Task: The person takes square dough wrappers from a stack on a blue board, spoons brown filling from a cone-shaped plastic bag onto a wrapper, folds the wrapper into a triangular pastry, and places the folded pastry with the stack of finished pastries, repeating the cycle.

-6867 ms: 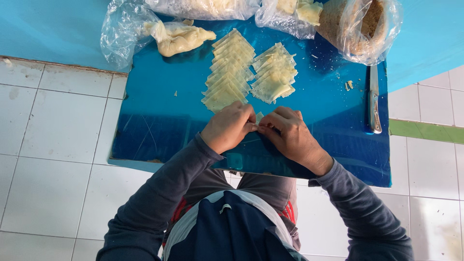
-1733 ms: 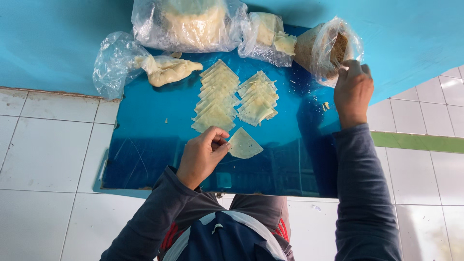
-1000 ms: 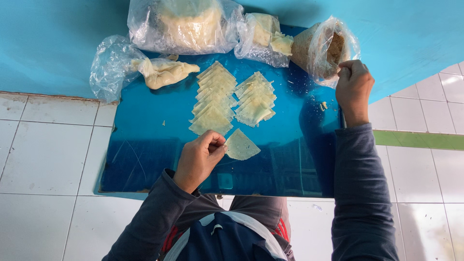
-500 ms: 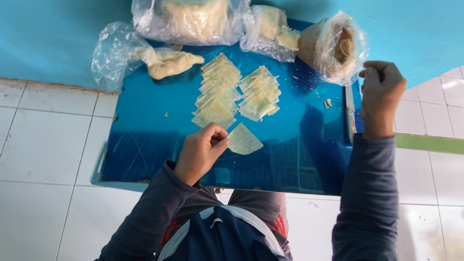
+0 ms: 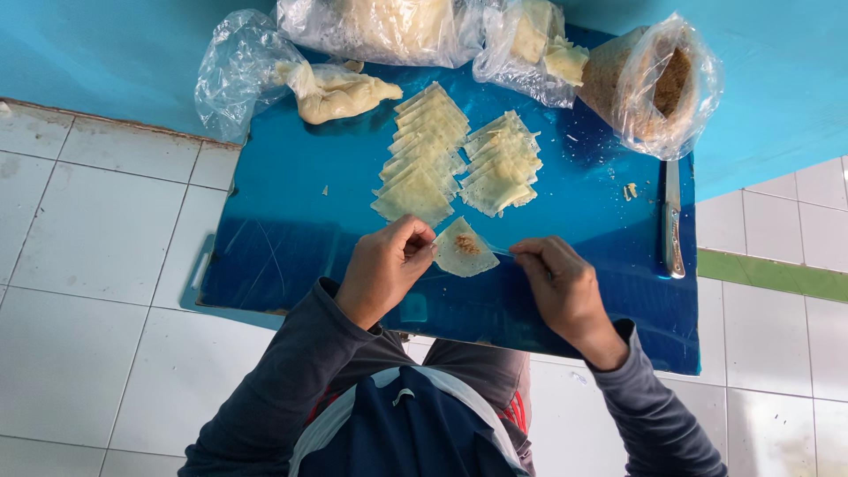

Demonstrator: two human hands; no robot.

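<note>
**Filling spooned onto a dough wrapper**

At the centre of the frame, the left hand (image 5: 384, 269) pinched the edge of a thin, pale dough wrapper (image 5: 461, 249) lying on the blue board (image 5: 291, 230); its grip was pressed together on that edge. The right hand (image 5: 561, 287) had its grip closed around a slender utensil (image 5: 500, 252), apparently a small spoon, whose tip reached the wrapper. One dab of brown filling sat on the wrapper, so the step in hand looked like filling; the next move would likely call for folding the wrapper shut without spilling.

Above, two fanned rows of folded pieces (image 5: 424, 155) lay side by side; their exact number could not be told. Four clear plastic bags (image 5: 654, 84) lined the upper edge, and one knife (image 5: 673, 221) lay at the right.
</note>
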